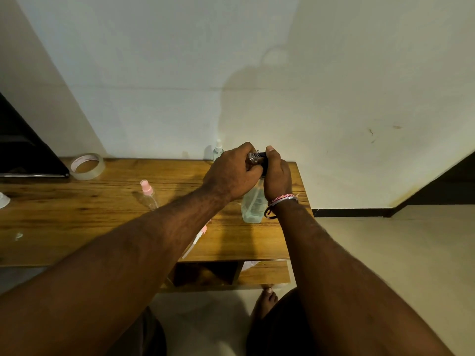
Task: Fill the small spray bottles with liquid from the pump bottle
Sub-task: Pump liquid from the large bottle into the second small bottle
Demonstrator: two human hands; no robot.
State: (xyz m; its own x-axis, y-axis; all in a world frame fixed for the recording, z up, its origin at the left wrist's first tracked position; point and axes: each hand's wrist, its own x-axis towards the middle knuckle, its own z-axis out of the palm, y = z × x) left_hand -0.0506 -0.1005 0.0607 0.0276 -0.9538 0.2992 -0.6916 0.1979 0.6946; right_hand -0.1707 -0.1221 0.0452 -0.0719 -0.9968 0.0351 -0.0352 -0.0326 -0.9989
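A clear pump bottle (253,205) with pale liquid stands near the right end of the wooden table (102,222). My right hand (277,176) is closed around its black pump head. My left hand (231,173) holds a small clear spray bottle (253,159) up against the pump spout. A small bottle with a pink cap (147,194) stands left of my arms. Another pink-capped bottle (199,236) lies mostly hidden under my left forearm. A clear bottle with a white sprayer (218,150) stands by the wall behind my hands.
A roll of clear tape (87,166) lies at the back left, beside a dark flat device (23,150). A white object (3,200) sits at the left edge. The table's right edge is close to the pump bottle. My bare foot (266,301) is on the floor below.
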